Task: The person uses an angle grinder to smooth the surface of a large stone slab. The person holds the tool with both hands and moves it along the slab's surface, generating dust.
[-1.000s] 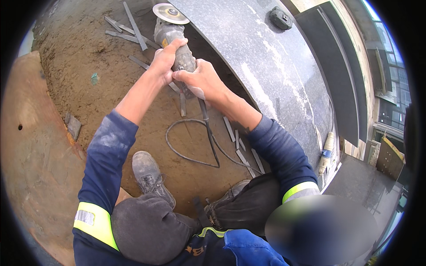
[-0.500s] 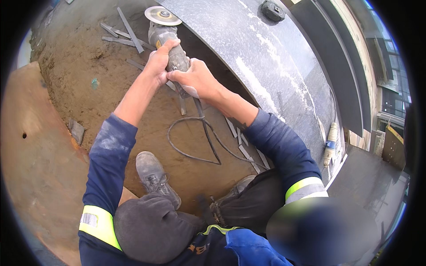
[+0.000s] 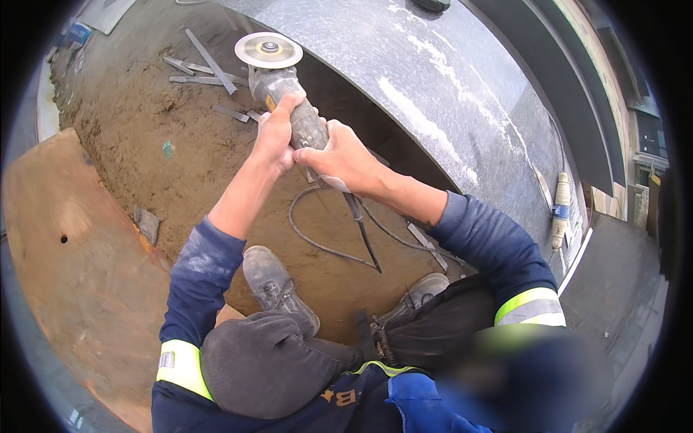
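An angle grinder (image 3: 309,123) with a dusty grey body and a thin round disc (image 3: 253,50) points away from me near the top middle, its disc beside the edge of a grey speckled stone slab (image 3: 426,79). My left hand (image 3: 278,133) is closed round the grinder's front body on the left side. My right hand (image 3: 341,155) grips its rear part, thumb across it, with white dust on the skin. The black cable (image 3: 368,242) drops from the handle and loops on the brown dirt ground (image 3: 180,180), where grey stone strips (image 3: 209,61) lie.
A worn brown board (image 3: 79,252) with a hole lies at the left. On the slab are a cord connector (image 3: 561,209) at the right and a dark object (image 3: 433,4) at the top. Dark panels (image 3: 577,86) stand beyond it. My boots (image 3: 278,292) are on the dirt.
The grinder and both gripping hands have shifted down and to the right in the picture since half a second ago. The slab and board appear shifted too, as the view has moved.
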The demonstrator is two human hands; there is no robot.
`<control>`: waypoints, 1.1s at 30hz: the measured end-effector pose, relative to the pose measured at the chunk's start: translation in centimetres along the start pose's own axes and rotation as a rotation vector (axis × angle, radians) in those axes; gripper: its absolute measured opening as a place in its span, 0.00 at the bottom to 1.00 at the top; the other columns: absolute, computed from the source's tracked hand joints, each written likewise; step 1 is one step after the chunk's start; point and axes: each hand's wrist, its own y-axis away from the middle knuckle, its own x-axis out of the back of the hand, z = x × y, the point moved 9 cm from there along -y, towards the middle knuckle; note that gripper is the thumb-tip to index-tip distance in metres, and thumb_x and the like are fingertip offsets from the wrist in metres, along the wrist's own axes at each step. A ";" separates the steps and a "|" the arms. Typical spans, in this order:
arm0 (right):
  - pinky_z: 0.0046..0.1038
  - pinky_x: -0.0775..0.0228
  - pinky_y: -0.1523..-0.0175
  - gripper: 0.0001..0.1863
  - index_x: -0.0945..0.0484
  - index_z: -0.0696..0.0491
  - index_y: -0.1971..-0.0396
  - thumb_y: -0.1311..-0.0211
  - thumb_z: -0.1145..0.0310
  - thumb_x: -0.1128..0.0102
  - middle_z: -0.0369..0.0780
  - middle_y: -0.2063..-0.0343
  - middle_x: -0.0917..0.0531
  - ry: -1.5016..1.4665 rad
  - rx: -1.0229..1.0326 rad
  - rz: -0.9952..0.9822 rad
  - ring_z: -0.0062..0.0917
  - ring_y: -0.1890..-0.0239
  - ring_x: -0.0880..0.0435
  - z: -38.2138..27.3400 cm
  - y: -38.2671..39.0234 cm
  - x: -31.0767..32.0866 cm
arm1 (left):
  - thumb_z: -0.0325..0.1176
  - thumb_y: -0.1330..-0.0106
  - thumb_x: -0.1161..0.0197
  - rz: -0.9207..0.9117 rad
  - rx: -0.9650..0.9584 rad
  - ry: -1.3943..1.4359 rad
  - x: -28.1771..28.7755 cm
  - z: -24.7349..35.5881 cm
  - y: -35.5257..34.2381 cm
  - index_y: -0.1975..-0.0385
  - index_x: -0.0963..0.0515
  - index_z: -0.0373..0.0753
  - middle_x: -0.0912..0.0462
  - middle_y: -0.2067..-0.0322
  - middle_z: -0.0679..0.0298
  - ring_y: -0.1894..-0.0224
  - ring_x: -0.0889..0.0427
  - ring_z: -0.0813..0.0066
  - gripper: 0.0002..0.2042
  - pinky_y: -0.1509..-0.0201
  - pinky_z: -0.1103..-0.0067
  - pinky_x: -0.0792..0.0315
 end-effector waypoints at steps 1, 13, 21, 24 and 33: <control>0.25 0.30 0.64 0.17 0.24 0.62 0.62 0.44 0.63 0.34 0.37 0.70 0.20 0.014 -0.020 -0.006 0.17 0.69 0.24 0.0 0.1 0.1 | 0.37 0.36 0.33 -0.003 -0.001 0.005 -0.1 0.0 0.1 0.56 0.26 0.33 0.19 0.68 0.55 0.68 0.15 0.60 0.16 0.61 0.64 0.16; 0.26 0.28 0.63 0.18 0.23 0.62 0.60 0.43 0.64 0.33 0.38 0.69 0.20 0.040 -0.037 0.009 0.18 0.68 0.23 0.0 -1.6 0.1 | 0.41 0.36 0.32 -0.021 0.012 -0.049 0.2 0.8 -1.5 0.52 0.27 0.34 0.18 0.64 0.55 0.65 0.14 0.62 0.20 0.60 0.66 0.15; 0.26 0.31 0.65 0.19 0.22 0.62 0.60 0.44 0.63 0.34 0.37 0.70 0.20 0.010 -0.028 -0.019 0.18 0.69 0.24 -0.4 -3.0 -0.1 | 0.42 0.35 0.32 -0.036 0.003 -0.045 0.6 1.6 -2.8 0.48 0.28 0.34 0.18 0.62 0.53 0.63 0.14 0.60 0.22 0.58 0.64 0.15; 0.26 0.31 0.65 0.18 0.22 0.61 0.61 0.45 0.63 0.34 0.37 0.72 0.21 0.078 -0.038 -0.025 0.18 0.70 0.24 -0.3 -3.7 0.1 | 0.42 0.35 0.32 -0.043 -0.001 -0.059 0.5 1.9 -3.3 0.47 0.28 0.34 0.18 0.61 0.53 0.62 0.14 0.60 0.23 0.57 0.64 0.15; 0.25 0.31 0.67 0.16 0.22 0.61 0.63 0.44 0.64 0.34 0.37 0.73 0.20 0.069 -0.035 -0.022 0.19 0.72 0.24 -0.4 -5.1 -0.1 | 0.43 0.35 0.32 -0.057 -0.020 -0.067 1.0 2.9 -4.7 0.46 0.27 0.36 0.19 0.59 0.53 0.61 0.14 0.59 0.23 0.56 0.63 0.15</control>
